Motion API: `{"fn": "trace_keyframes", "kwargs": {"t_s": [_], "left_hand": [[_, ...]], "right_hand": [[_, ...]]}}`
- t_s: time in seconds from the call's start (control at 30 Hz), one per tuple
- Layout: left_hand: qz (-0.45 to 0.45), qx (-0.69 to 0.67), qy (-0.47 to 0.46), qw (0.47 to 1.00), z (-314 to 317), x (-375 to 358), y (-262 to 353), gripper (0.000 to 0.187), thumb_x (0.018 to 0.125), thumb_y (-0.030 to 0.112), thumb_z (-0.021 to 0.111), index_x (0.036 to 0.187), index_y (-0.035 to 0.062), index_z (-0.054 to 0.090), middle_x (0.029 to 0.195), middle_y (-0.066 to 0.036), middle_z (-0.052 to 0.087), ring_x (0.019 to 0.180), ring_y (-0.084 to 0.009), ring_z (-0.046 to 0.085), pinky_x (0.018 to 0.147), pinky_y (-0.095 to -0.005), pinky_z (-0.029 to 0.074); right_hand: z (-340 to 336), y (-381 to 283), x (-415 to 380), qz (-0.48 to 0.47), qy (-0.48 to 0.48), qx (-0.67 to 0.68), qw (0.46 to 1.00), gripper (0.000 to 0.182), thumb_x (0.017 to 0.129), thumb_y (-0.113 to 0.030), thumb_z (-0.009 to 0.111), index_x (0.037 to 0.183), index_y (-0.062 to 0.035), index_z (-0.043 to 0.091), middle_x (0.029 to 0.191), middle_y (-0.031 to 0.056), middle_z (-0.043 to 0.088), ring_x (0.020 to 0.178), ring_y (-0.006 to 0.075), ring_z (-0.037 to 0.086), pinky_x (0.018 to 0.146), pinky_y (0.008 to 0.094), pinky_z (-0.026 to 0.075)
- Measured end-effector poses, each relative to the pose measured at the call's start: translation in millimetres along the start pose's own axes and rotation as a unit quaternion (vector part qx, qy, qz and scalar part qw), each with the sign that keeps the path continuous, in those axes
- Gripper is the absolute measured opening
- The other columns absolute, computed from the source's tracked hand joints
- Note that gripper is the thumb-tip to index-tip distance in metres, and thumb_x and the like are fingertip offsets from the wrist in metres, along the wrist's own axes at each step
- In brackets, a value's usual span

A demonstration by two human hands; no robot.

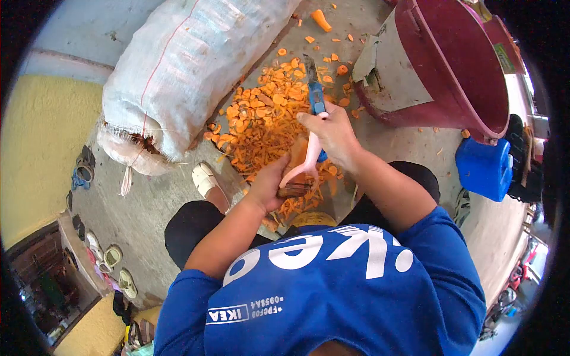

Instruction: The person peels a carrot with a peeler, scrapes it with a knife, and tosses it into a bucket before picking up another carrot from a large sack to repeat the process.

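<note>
Concrete floor (154,202) carries a heap of orange peelings (261,118), hemmed by a white woven sack (184,65) on the left and a maroon bucket (451,65) on the right; bare floor stays open nearer the sandal (205,178). Left hand (267,187), fingers clenched, grips a carrot (295,160) above the heap. Right hand (332,133), fingers closed, holds a pink-handled peeler (309,157) against it.

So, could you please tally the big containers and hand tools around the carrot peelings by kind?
White woven sack: 1
Maroon plastic bucket: 1
Blue plastic container: 1
Pink-handled peeler, in the right hand: 1
Blue-handled knife: 1
Carrot held by the left hand: 1
Total: 6
</note>
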State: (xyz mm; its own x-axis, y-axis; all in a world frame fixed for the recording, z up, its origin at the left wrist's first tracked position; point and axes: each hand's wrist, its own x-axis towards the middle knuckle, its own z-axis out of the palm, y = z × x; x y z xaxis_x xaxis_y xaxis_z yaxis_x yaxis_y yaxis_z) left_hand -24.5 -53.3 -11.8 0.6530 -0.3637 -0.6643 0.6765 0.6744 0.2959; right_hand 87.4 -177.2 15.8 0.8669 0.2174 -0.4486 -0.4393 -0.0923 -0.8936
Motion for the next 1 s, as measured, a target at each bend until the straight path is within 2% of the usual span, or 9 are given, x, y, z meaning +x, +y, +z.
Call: {"fn": "trace_keyframes", "kwargs": {"t_s": [0.13,0.23,0.3,0.37,0.57,0.67,0.77,0.87,1.0], "left_hand": [[-0.009,0.023,0.015,1.0,-7.2,4.7,-11.8,0.034,0.087,0.029,0.035,0.107,0.0038,0.045,0.091,-0.009,0.055,0.078,-0.0197,0.057,0.064,-0.0334,0.048],[0.004,0.009,0.03,1.0,-8.4,5.1,-7.0,0.033,0.088,0.028,0.033,0.106,0.0034,0.045,0.09,-0.009,0.055,0.079,-0.0197,0.057,0.065,-0.0332,0.048],[0.007,0.016,0.028,0.999,-8.7,5.3,-3.7,0.034,0.088,0.029,0.032,0.106,0.0032,0.045,0.089,-0.01,0.056,0.078,-0.0198,0.057,0.065,-0.0332,0.048],[-0.007,0.036,0.021,0.999,-9.1,4.9,-2.0,0.036,0.088,0.031,0.032,0.106,0.003,0.045,0.088,-0.01,0.056,0.076,-0.0201,0.057,0.066,-0.0336,0.048],[-0.001,0.018,0.019,1.0,-7.0,3.8,-5.9,0.036,0.087,0.033,0.034,0.107,0.0052,0.045,0.088,-0.009,0.056,0.073,-0.0181,0.057,0.062,-0.0322,0.049],[0.016,0.005,0.004,1.0,-1.7,1.0,-3.1,0.035,0.087,0.032,0.035,0.107,0.0056,0.045,0.089,-0.009,0.055,0.074,-0.0178,0.056,0.062,-0.0326,0.049],[0.008,0.015,-0.007,1.0,1.9,-3.5,-0.8,0.034,0.087,0.031,0.036,0.108,0.0061,0.044,0.09,-0.009,0.054,0.075,-0.0184,0.056,0.063,-0.0339,0.049],[0.01,0.036,-0.001,0.999,-8.6,2.8,-5.6,0.034,0.087,0.031,0.035,0.11,0.0061,0.043,0.092,-0.009,0.054,0.075,-0.0194,0.056,0.064,-0.0355,0.049],[0.005,0.043,0.009,0.999,-10.4,1.2,-1.0,0.036,0.087,0.031,0.034,0.111,0.0055,0.041,0.092,-0.009,0.054,0.074,-0.0195,0.056,0.064,-0.0358,0.049]], "right_hand": [[-44.0,4.0,57.3,-0.051,0.199,-0.003,0.979,0.019,0.066,-0.016,0.062,0.07,-0.0042,0.048,0.062,0.0048,0.05,0.05,0.0134,0.045,0.044,0.0313,0.037],[-37.0,-3.9,45.9,-0.019,0.172,0.092,0.981,0.017,0.067,-0.015,0.062,0.07,-0.005,0.048,0.059,0.0035,0.049,0.05,0.0123,0.045,0.043,0.0298,0.036],[-6.0,-10.8,6.3,0.034,0.053,0.074,0.995,0.013,0.068,-0.01,0.061,0.07,-0.0056,0.048,0.058,0.0015,0.046,0.051,0.0104,0.044,0.043,0.0281,0.034],[4.3,6.2,-7.9,-0.028,-0.055,0.01,0.998,0.013,0.068,-0.01,0.06,0.069,-0.0049,0.048,0.058,0.0019,0.046,0.051,0.011,0.045,0.044,0.0286,0.035],[-47.3,8.1,60.8,-0.065,0.206,0.012,0.976,0.016,0.068,-0.011,0.06,0.073,-0.0023,0.048,0.059,0.0017,0.046,0.05,0.0121,0.045,0.043,0.0283,0.035],[-22.4,1.8,33.1,-0.063,0.139,0.085,0.985,0.015,0.068,-0.01,0.059,0.077,-0.0026,0.05,0.06,0.002,0.048,0.051,0.0117,0.044,0.043,0.0272,0.035],[-6.6,7.3,15.1,-0.055,0.039,-0.001,0.998,0.017,0.069,-0.013,0.061,0.075,-0.0017,0.05,0.06,0.0024,0.048,0.051,0.0121,0.044,0.044,0.0298,0.036],[-44.0,16.1,63.6,-0.018,0.173,0.041,0.984,0.017,0.068,-0.016,0.061,0.066,-0.0044,0.049,0.057,0.0031,0.047,0.049,0.0126,0.043,0.044,0.03,0.036],[-35.4,-0.4,46.2,-0.028,0.158,0.078,0.984,0.016,0.068,-0.014,0.061,0.067,-0.0058,0.047,0.057,0.0021,0.046,0.048,0.0105,0.042,0.041,0.0279,0.034]]}}
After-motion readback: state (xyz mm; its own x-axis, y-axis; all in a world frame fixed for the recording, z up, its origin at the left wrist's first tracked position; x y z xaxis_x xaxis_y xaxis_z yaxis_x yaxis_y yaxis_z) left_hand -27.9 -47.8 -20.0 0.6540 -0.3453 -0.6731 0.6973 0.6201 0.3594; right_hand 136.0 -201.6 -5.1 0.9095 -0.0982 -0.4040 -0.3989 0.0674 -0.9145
